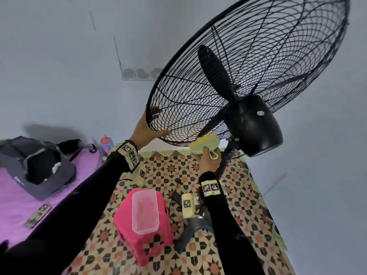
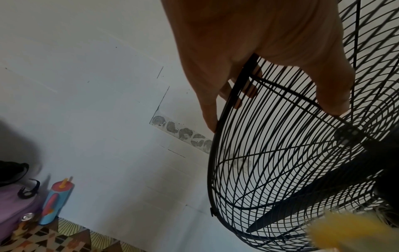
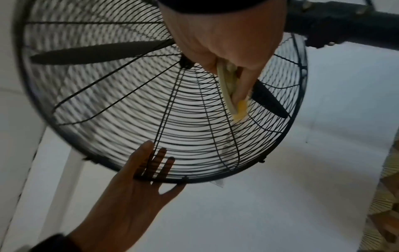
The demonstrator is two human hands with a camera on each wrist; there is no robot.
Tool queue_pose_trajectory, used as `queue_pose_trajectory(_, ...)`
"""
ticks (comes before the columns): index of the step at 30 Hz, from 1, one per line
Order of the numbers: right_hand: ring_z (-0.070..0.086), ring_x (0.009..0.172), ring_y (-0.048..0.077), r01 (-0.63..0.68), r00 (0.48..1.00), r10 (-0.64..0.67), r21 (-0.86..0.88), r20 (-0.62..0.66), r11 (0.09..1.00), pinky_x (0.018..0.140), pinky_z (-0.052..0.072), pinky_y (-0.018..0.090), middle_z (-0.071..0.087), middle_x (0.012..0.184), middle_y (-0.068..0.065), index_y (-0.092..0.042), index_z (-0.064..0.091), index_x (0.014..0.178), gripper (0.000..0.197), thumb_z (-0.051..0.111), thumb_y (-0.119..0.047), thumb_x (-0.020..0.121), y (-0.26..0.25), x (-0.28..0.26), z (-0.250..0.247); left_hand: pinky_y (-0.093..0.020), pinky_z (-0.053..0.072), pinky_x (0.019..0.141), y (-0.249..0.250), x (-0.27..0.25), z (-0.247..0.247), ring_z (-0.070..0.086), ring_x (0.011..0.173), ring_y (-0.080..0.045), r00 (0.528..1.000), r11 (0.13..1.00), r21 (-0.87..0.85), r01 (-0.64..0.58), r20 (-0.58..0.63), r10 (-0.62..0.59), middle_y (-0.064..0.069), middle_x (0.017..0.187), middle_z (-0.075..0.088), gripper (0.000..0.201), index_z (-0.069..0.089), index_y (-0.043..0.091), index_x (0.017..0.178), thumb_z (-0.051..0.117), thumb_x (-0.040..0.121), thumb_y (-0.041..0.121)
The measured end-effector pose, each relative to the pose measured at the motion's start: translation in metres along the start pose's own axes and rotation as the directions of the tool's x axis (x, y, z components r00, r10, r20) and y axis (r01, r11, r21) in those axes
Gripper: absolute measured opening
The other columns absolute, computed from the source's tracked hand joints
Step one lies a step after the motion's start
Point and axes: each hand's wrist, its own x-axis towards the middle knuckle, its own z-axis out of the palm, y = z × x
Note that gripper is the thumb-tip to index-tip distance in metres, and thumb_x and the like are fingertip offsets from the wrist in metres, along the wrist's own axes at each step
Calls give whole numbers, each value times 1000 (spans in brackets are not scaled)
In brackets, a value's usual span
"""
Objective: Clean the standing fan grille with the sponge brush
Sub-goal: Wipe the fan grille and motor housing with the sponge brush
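While the left hand (image 1: 146, 129) clasped the stiff wire fan grille (image 1: 248, 72) at its rim, the right hand (image 1: 208, 158) pinched the light, soft sponge brush (image 1: 204, 144) by its handle.

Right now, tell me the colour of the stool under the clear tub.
Pink stool; the head view shows it best.

Pink stool (image 1: 143, 231) on patterned floor, clear container (image 1: 145, 211) on top. Grey bag (image 1: 39, 165), possibly a phone (image 1: 37, 215), on purple surface (image 1: 12, 205). Colourful bottle (image 2: 56, 201) by wall.
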Motion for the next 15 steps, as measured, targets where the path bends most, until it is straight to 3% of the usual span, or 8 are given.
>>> queue_pose_trajectory(1, 63, 111, 29, -16, 999, 19, 80, -46, 997, 87, 60, 47, 46, 147, 16, -13, 42, 151, 59, 64, -4, 96, -1, 3, 4, -44, 43, 116, 0, 0, 0, 51, 137, -5, 1000, 1000, 0, -4, -1, 4, 16, 147, 55, 115, 42, 30, 150, 96, 54, 63)
queue_pose_trajectory(3, 60, 113, 31, 6, 997, 3, 127, -71, 992, 89, 59, 45, 54, 135, 13, -9, 50, 144, 51, 66, -6, 96, -5, -2, 19, -39, 43, 114, 0, -1, 2, 51, 136, -4, 1000, 1000, 0, -13, -6, 13, 17, 147, 55, 112, 43, 30, 149, 96, 55, 61)
queue_pose_trajectory(6, 64, 96, 12, 19, 1000, -18, 184, -5, 983, 93, 58, 44, 57, 123, 5, -10, 53, 142, 51, 70, -11, 95, 0, -15, 35, -31, 43, 109, 0, 1, 2, 52, 134, -2, 1000, 1000, 8, -9, -12, 9, 17, 145, 56, 105, 46, 30, 148, 98, 60, 53)
queue_pose_trajectory(7, 65, 97, 12, -11, 999, 3, 229, 33, 973, 91, 59, 41, 58, 123, 4, -15, 55, 138, 48, 72, -12, 93, 0, -21, 34, -28, 43, 107, 0, 2, 2, 52, 133, 0, 1000, 1000, 15, -5, -15, 5, 16, 145, 56, 102, 46, 29, 148, 98, 62, 47)
queue_pose_trajectory(9, 70, 104, 24, -75, 994, 51, 268, 98, 960, 80, 61, 34, 62, 126, 4, -25, 57, 128, 44, 77, -16, 90, 0, -20, 24, -22, 42, 104, -1, 4, 1, 52, 132, 3, 1000, 1000, 23, 3, -20, -2, 14, 146, 56, 100, 45, 26, 150, 98, 66, 37)
queue_pose_trajectory(11, 72, 104, 28, -97, 994, 78, 303, 75, 948, 72, 62, 31, 65, 125, 6, -24, 57, 128, 46, 78, -15, 89, -4, -10, 9, -17, 42, 101, -1, 3, 2, 52, 133, 0, 1000, 1000, 17, 3, -16, -3, 11, 147, 56, 100, 44, 24, 151, 97, 67, 34)
queue_pose_trajectory(13, 70, 98, 26, -61, 998, 64, 333, 3, 941, 73, 62, 33, 63, 122, 8, -22, 55, 129, 47, 76, -7, 89, -9, 0, 6, -17, 43, 101, 0, 3, 3, 52, 135, -3, 1000, 1000, 12, 4, -9, -4, 10, 148, 55, 103, 44, 23, 151, 98, 65, 39)
queue_pose_trajectory(15, 64, 105, 26, 37, 998, -20, 292, -61, 956, 74, 63, 39, 57, 127, 13, -25, 56, 126, 51, 79, -4, 85, -9, 3, 5, -26, 45, 106, 2, 3, 3, 52, 136, -5, 1000, 1000, 1, 16, -6, -16, 10, 147, 55, 113, 45, 24, 150, 99, 56, 53)
